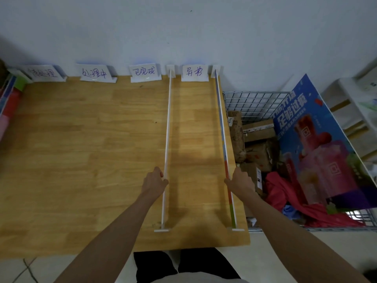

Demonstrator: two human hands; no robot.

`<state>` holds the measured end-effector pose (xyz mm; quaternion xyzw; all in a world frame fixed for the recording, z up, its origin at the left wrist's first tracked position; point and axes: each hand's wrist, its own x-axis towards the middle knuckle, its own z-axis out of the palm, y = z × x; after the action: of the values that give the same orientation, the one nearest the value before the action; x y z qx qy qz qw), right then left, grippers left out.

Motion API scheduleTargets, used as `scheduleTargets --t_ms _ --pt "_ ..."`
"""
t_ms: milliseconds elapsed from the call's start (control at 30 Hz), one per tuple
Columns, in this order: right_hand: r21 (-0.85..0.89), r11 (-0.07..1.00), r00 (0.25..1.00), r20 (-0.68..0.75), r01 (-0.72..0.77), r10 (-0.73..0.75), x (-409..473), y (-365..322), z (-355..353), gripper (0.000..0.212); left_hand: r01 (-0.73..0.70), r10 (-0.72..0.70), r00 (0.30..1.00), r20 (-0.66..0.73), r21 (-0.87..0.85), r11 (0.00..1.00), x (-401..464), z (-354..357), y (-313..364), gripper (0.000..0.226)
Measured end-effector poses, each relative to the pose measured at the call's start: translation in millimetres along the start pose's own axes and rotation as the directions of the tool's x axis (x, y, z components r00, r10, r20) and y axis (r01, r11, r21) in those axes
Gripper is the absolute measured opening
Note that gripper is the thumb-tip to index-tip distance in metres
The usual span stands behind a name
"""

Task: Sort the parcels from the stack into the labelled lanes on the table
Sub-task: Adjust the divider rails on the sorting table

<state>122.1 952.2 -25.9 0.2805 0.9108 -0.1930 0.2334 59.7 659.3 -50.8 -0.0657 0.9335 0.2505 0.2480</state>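
- We hold our left hand (155, 181) against the white divider rail (166, 152) on the wooden table (81, 152), fingers curled round its thin edge about two thirds of the way toward us.
- Our right hand (238, 180) grips the coloured divider rail (224, 144) in the same way, thumb on the inner side, near the table's right edge.
- The two rails stand upright and bound one lane, headed by the rightmost label card (194, 72) at the wall.
- Three more label cards (142, 73) stand along the wall to the left.
- The parcels (258, 144), brown boxes and bags, lie piled in the wire basket (255, 103) just beside the table, together with a red cloth (279, 188) and a blue poster board (318, 144).
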Motion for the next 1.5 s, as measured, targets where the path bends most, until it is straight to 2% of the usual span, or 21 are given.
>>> scheduleTargets --t_ms 167,333,500,600,733,900,1167,1500 --pt "0.011 1.000 1.000 -0.011 0.011 -0.011 -9.2 -1.1 -6.1 0.050 -0.009 0.008 1.000 0.006 0.039 0.999 -8.6 -7.6 4.7 0.025" --pt "-0.020 0.999 0.998 -0.040 0.046 -0.047 -20.4 -17.1 -20.9 0.044 -0.037 0.040 0.999 -0.026 0.105 0.994 -24.7 -27.6 2.3 0.029" --pt "-0.046 0.979 0.968 -0.151 0.198 -0.202 -34.2 -60.7 -34.9 0.048 -0.090 0.129 0.982 -0.142 0.251 0.964 -43.4 -71.5 -12.2 0.032" --pt "-0.168 0.921 0.886 -0.257 0.353 -0.386 -48.9 -96.4 -36.5 0.047 -0.109 0.225 0.939 -0.260 0.396 0.912 -54.2 -108.7 -32.3 0.037" --pt "-0.323 0.795 0.737 -0.310 0.513 -0.601 -73.0 -155.2 -28.0 0.048 -0.056 0.258 0.881 -0.397 0.454 0.889 -72.0 -160.2 -69.2 0.044" --pt "-0.381 0.715 0.655 -0.297 0.586 -0.695 -117.9 -239.6 2.5 0.052 0.017 0.232 0.851 -0.472 0.466 0.885 -106.2 -207.9 -136.2 0.048" --pt "-0.390 0.650 0.610 -0.237 0.653 -0.756 -198.8 -335.6 70.5 0.054 0.128 0.118 0.847 -0.519 0.414 0.901 -148.4 -262.2 -258.2 0.050" --pt "-0.403 0.612 0.600 -0.172 0.681 -0.781 -256.1 -424.1 148.2 0.055 0.139 0.092 0.839 -0.536 0.375 0.916 -159.4 -305.9 -368.4 0.050"
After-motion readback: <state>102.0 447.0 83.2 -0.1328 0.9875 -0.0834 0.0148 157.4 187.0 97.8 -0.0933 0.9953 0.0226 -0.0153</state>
